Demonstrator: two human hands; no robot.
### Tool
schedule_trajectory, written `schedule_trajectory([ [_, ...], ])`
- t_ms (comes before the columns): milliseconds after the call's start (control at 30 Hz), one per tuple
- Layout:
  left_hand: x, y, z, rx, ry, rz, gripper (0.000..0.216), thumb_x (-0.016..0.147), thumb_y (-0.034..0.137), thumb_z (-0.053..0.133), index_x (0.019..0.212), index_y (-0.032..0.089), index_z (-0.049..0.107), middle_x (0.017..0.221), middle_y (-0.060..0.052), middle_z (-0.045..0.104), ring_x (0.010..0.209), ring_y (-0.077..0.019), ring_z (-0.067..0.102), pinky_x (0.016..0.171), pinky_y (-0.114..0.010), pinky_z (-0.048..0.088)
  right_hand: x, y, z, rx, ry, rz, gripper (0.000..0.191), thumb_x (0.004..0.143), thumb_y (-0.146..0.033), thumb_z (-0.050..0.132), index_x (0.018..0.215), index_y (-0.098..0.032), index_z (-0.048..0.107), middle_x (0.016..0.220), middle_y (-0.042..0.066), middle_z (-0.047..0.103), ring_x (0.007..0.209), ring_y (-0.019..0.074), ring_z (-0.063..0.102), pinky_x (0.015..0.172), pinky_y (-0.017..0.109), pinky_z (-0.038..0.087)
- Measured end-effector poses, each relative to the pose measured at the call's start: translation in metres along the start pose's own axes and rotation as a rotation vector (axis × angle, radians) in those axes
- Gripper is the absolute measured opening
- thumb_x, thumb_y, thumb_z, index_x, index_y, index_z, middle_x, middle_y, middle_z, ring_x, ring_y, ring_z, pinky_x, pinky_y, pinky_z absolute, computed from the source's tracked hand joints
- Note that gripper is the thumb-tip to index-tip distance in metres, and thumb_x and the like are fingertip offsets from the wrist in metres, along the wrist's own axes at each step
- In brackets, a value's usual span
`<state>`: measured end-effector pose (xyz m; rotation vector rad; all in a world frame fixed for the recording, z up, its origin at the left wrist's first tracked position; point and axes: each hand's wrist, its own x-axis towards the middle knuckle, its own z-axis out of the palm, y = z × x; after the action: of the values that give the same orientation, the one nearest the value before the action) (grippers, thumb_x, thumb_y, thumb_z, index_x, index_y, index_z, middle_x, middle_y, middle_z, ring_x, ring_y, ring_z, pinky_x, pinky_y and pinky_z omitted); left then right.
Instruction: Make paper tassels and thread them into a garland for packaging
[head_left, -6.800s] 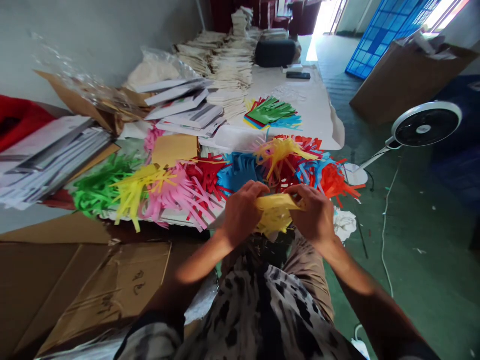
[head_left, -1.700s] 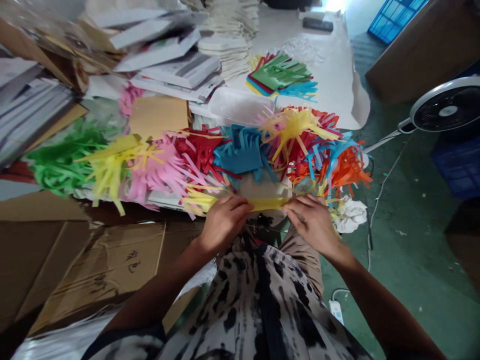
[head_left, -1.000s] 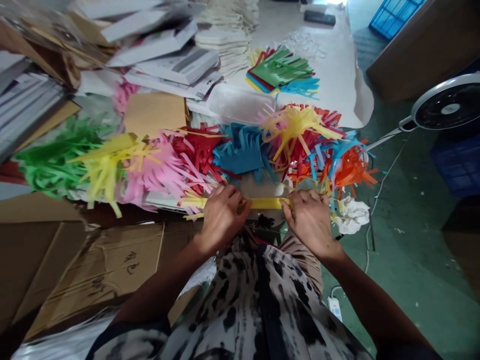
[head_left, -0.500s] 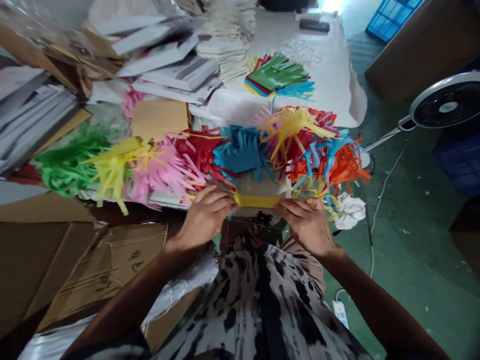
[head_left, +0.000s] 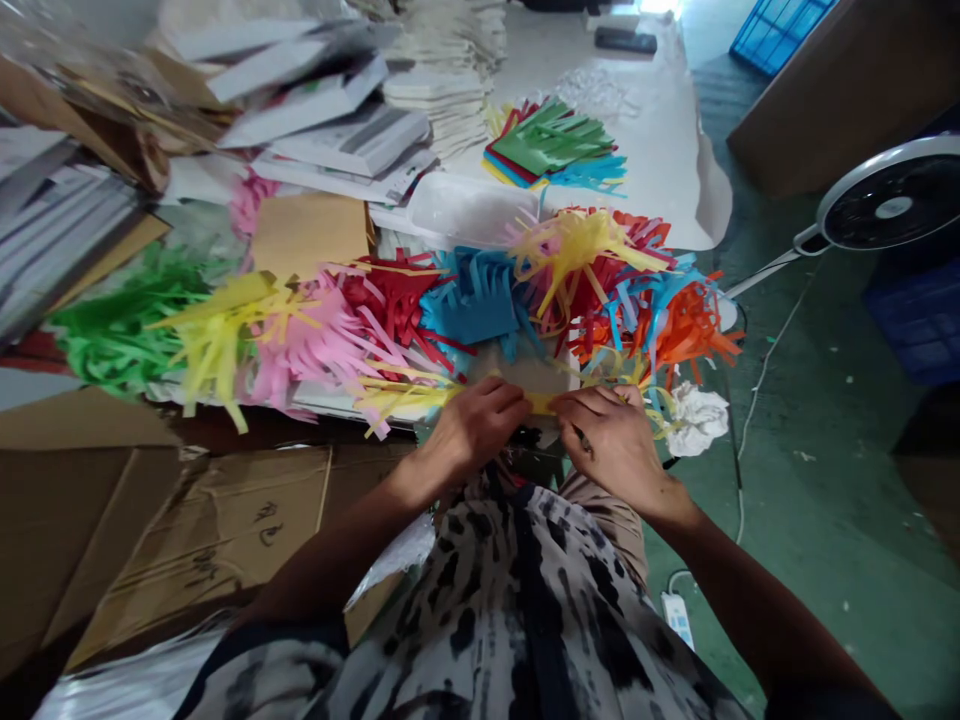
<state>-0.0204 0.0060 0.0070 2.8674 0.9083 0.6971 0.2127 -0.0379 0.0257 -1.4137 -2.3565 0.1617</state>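
Note:
A yellow fringed paper tassel point(head_left: 541, 402) stretches between my two hands at the table's near edge. My left hand point(head_left: 484, 425) is closed on its left part, and yellow strips fan out to the left from under the fingers. Close by on the right, my right hand point(head_left: 611, 435) pinches the other end, with more thin yellow strips beyond it. Just behind lie a blue fringed paper point(head_left: 476, 300) and a red fringed paper point(head_left: 391, 300). Exactly how the fingers fold the paper is hidden.
Pink fringe point(head_left: 311, 335), green fringe point(head_left: 135, 320) and orange fringe point(head_left: 686, 325) line the table edge. A white plastic tray point(head_left: 472, 210) and paper stacks point(head_left: 352, 145) stand behind. Crumpled white paper point(head_left: 697, 418) is at right, near a fan point(head_left: 892, 205). Cardboard point(head_left: 255, 530) lies lower left.
My left hand has moved right along the yellow paper, close to my right hand. The bare yellow length between them is shorter. My right hand has stayed nearly in place.

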Motion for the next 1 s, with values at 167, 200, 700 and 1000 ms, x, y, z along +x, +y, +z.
schedule_trajectory([
  [167,-0.003,-0.006,0.002,0.047,0.019,0.029,0.015,0.104,0.017,0.058,0.103,0.014,0.072,0.097,-0.009,0.074,0.090,-0.0231,0.064,0.074,-0.033,0.055,0.006,-0.006,0.008,-0.077,0.049,-0.028,0.015,0.106,-0.028,0.063,0.111,-0.022,0.075,0.111,0.006,0.080,0.105,0.0244,0.067,0.094,0.044,0.032],
  [200,-0.003,-0.006,0.001,0.043,0.028,0.016,0.014,0.104,0.016,0.058,0.103,0.015,0.072,0.098,-0.008,0.074,0.090,-0.0227,0.065,0.074,-0.032,0.055,0.007,-0.006,0.011,-0.089,0.062,-0.043,0.013,0.106,-0.027,0.063,0.109,-0.022,0.075,0.110,0.006,0.079,0.104,0.0240,0.067,0.094,0.044,0.032],
  [700,-0.004,-0.003,0.010,0.097,0.059,-0.007,0.013,0.103,0.016,0.059,0.104,0.015,0.072,0.096,-0.008,0.073,0.088,-0.0225,0.064,0.073,-0.033,0.052,0.015,-0.007,0.016,-0.109,0.005,-0.034,0.013,0.106,-0.020,0.060,0.103,-0.020,0.073,0.098,0.006,0.079,0.099,0.0235,0.064,0.089,0.042,0.031],
  [1000,-0.022,-0.019,-0.008,-0.164,0.025,-0.222,0.016,0.107,0.027,0.059,0.103,0.018,0.072,0.099,-0.006,0.075,0.090,-0.0194,0.064,0.079,-0.032,0.050,-0.007,0.012,0.005,0.036,0.037,0.058,0.020,0.108,-0.028,0.058,0.106,-0.026,0.078,0.100,0.004,0.079,0.097,0.0228,0.064,0.088,0.041,0.036],
])
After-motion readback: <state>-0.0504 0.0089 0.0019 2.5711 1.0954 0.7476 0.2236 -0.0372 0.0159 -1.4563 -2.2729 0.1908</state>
